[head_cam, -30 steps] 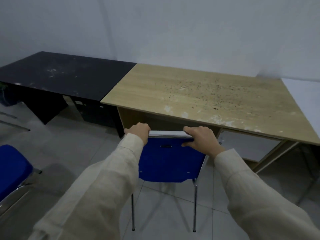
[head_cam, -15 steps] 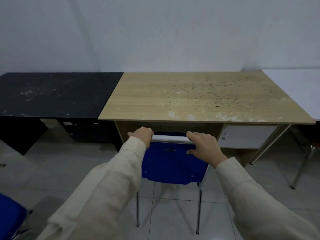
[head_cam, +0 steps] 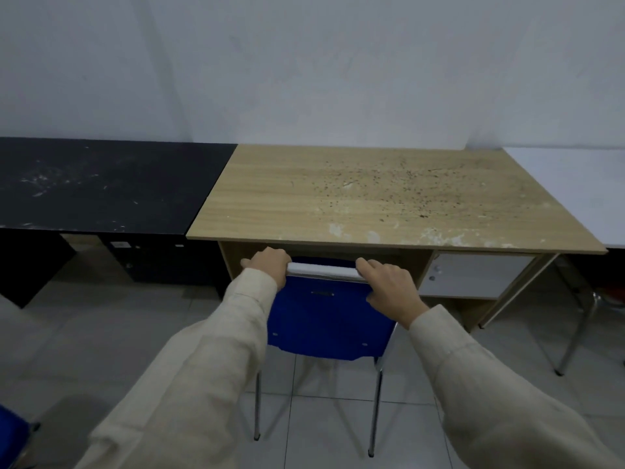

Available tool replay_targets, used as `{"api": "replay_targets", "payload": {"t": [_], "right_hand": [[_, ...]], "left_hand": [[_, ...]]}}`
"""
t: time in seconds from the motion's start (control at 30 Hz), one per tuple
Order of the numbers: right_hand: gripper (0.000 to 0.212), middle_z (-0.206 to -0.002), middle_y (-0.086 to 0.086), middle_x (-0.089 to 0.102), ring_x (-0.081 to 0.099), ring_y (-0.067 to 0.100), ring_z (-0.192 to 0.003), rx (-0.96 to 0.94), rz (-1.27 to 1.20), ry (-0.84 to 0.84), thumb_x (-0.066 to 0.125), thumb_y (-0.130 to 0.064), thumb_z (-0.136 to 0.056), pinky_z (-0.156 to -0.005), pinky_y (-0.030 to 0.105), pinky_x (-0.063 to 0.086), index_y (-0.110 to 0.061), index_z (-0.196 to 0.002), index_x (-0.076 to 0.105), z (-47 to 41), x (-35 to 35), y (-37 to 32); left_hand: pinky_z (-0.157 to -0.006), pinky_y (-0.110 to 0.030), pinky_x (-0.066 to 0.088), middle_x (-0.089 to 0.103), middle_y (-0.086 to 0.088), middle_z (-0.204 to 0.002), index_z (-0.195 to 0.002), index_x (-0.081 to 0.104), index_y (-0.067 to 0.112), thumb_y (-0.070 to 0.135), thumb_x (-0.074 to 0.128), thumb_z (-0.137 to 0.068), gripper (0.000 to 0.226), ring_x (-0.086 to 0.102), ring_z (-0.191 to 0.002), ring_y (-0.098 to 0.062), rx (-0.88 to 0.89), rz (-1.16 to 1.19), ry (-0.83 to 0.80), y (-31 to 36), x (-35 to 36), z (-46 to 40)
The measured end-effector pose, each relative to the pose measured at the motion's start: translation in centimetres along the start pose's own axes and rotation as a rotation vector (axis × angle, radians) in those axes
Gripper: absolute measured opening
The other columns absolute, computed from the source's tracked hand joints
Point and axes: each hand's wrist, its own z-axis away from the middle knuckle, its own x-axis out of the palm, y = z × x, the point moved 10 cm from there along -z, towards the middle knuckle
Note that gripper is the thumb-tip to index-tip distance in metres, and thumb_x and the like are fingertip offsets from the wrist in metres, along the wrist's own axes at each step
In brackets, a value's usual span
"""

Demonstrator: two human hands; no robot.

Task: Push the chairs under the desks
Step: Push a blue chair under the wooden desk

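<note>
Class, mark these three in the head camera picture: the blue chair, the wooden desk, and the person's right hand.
blue chair (head_cam: 324,319): head view, on the back of the blue backrest.
wooden desk (head_cam: 270,198): head view, on a bare part of the top.
right hand (head_cam: 392,289): head view, on the back of the hand.

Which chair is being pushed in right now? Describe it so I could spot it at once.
Find the light wooden desk between the black desk and the white one. The blue chair stands at its front edge, both hands on its silver top rail; the other blue chair, far left, is untouched.
</note>
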Motion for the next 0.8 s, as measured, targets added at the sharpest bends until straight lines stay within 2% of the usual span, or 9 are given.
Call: {"api": "replay_targets", "payload": {"t": [0.03,0.1,0.17,0.27,0.37,0.5,0.57,0.67,0.8], "right_hand": [[0.041,-0.099,0.007,0.062,0.053,0.020,-0.071,-0.002,0.030,-0.019,0.064,-0.005,-0.081,-0.045,0.017,0.023,-0.012,-0.118,0.047,0.0,0.1,1.2],[0.044,-0.102,0.008,0.064,0.062,0.027,-0.082,0.026,0.081,-0.061,0.066,-0.008,-0.081,-0.051,0.024,0.039,-0.012,-0.120,0.047,0.3,0.7,4.3],[0.039,-0.103,0.008,0.065,0.064,0.028,-0.088,0.079,0.105,-0.111,0.067,-0.011,-0.081,-0.069,0.035,0.054,-0.013,-0.114,0.047,0.9,1.4,7.0],[0.033,-0.100,0.007,0.065,0.063,0.027,-0.088,0.123,0.109,-0.132,0.068,-0.013,-0.080,-0.077,0.038,0.054,-0.014,-0.106,0.049,1.1,1.9,9.5],[0.032,-0.094,0.010,0.066,0.063,0.030,-0.081,0.123,0.098,-0.075,0.069,-0.009,-0.077,-0.070,0.040,0.052,-0.011,-0.103,0.051,0.2,2.0,9.4],[0.040,-0.087,0.011,0.067,0.064,0.031,-0.075,0.117,0.072,0.020,0.076,-0.004,-0.069,-0.061,0.034,0.045,-0.009,-0.102,0.055,-1.1,2.7,6.6],[0.046,-0.075,0.008,0.067,0.063,0.028,-0.062,0.107,0.072,0.051,0.082,-0.002,-0.057,-0.052,0.029,0.038,-0.010,-0.095,0.057,-1.6,3.7,4.1],[0.049,-0.067,0.005,0.063,0.059,0.024,-0.055,0.137,0.037,0.108,0.083,0.003,-0.052,-0.047,0.031,0.046,-0.013,-0.089,0.054,-2.7,4.5,2.1],[0.048,-0.064,0.006,0.060,0.056,0.025,-0.052,0.173,0.053,0.156,0.081,0.008,-0.049,-0.044,0.033,0.044,-0.012,-0.083,0.054,-4.6,3.8,2.5]], "left_hand": [[-0.097,-0.047,0.038,0.061,-0.009,-0.114,-0.117,0.062,0.019,0.006,0.055,-0.090,0.031,0.056,-0.110,-0.030,-0.002,0.020,-0.007,0.9,0.6,0.2],[-0.096,-0.047,0.038,0.061,-0.009,-0.114,-0.116,0.061,0.018,0.007,0.054,-0.091,0.028,0.056,-0.109,-0.030,0.011,0.059,-0.019,3.5,2.2,0.4],[-0.098,-0.050,0.037,0.060,-0.011,-0.115,-0.116,0.060,0.016,0.005,0.053,-0.091,0.028,0.055,-0.111,-0.031,0.046,0.081,-0.024,6.2,3.8,0.7],[-0.101,-0.053,0.034,0.059,-0.012,-0.116,-0.115,0.061,0.015,-0.002,0.053,-0.088,0.032,0.053,-0.112,-0.032,0.076,0.075,-0.009,8.7,4.6,0.4],[-0.103,-0.055,0.033,0.060,-0.011,-0.113,-0.112,0.061,0.014,-0.005,0.051,-0.088,0.033,0.054,-0.111,-0.033,0.064,0.033,0.001,8.3,3.8,-0.8],[-0.101,-0.053,0.034,0.061,-0.010,-0.114,-0.113,0.062,0.019,-0.006,0.046,-0.089,0.038,0.055,-0.112,-0.032,-0.006,-0.013,0.013,4.8,3.1,-3.1],[-0.102,-0.054,0.034,0.061,-0.008,-0.110,-0.112,0.064,0.022,-0.004,0.046,-0.089,0.039,0.056,-0.111,-0.031,-0.035,-0.033,-0.004,2.1,3.4,-4.3],[-0.101,-0.053,0.036,0.060,-0.006,-0.100,-0.109,0.066,0.025,0.000,0.046,-0.090,0.037,0.057,-0.108,-0.029,-0.025,-0.054,0.004,-0.4,3.0,-5.8],[-0.101,-0.052,0.037,0.063,-0.007,-0.109,-0.107,0.065,0.024,-0.001,0.046,-0.089,0.036,0.057,-0.107,-0.028,-0.012,-0.052,0.036,-0.6,1.4,-7.2]]}}
